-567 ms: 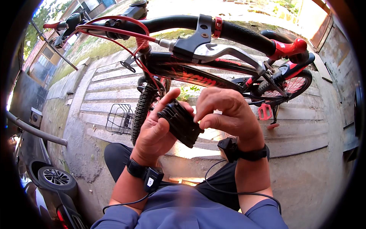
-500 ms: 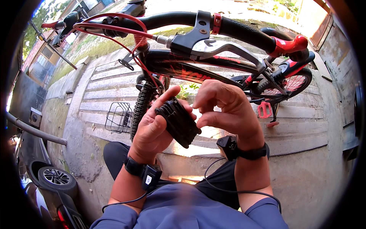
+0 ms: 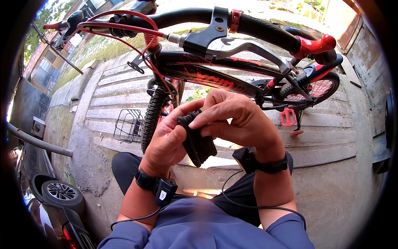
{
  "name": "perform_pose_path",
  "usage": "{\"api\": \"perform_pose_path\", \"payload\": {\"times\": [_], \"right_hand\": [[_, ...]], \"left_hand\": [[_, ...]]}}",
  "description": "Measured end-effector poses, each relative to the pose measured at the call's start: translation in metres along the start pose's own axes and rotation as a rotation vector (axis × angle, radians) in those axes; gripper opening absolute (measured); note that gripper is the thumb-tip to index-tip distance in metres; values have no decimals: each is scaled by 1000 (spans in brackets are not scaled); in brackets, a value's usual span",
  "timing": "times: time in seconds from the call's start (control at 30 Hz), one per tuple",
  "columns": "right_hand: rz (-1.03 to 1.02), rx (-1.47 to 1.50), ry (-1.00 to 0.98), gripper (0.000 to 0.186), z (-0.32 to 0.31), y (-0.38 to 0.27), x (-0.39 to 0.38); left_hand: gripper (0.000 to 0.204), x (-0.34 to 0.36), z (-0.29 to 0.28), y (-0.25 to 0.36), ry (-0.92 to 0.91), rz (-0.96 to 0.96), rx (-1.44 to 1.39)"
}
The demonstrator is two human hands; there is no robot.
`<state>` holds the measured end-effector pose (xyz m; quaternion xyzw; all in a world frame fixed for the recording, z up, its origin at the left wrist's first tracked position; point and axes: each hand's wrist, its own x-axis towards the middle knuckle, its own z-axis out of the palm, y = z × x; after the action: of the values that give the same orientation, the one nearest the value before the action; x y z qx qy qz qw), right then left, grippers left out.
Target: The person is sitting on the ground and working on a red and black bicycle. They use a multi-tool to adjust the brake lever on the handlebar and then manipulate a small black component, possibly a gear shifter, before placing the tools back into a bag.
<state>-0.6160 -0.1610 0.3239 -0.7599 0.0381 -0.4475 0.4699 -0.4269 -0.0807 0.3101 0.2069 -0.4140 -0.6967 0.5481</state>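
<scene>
A black folding multi-tool (image 3: 195, 146), a thick block of several flat layers with a rounded pivot at its upper end, stands tilted in my left hand (image 3: 162, 146). The left thumb and fingers are closed round its side. My right hand (image 3: 247, 122) reaches over from the right, its thumb and fingertips pressed on the tool's upper part. Whether those fingertips grip a single blade is too small to make out. Just beyond both hands is a black and red bicycle (image 3: 215, 79), its handlebar (image 3: 182, 18) and silver brake lever (image 3: 244, 47) above them.
A black wire basket (image 3: 128, 125) lies on the paved floor by the bicycle's front tyre (image 3: 152, 120). At left are a dark car (image 3: 45, 207) and a grey pipe (image 3: 39, 143). Cabled black devices (image 3: 166, 191) are strapped to both wrists. A wall (image 3: 367, 54) stands at right.
My right hand has moved left and closed onto the multi-tool's upper end. The tool has turned more upright in my left hand.
</scene>
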Motion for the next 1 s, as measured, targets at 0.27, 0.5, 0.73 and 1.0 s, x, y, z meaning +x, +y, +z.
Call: {"api": "perform_pose_path", "payload": {"times": [0.27,0.5,0.73,1.0], "right_hand": [[22,-18,7,25,-1,-2,-1],[96,-95,18,28,0,-4,-2],[14,-193,24,21,0,-5,4],[22,-172,-16,20,-1,1,3]], "left_hand": [[75,-1,-1,-4,54,38,23],[73,1,-5,3,31,56,32],[74,2,-3,3,53,56,51],[77,0,-2,-3,73,13,57]]}}
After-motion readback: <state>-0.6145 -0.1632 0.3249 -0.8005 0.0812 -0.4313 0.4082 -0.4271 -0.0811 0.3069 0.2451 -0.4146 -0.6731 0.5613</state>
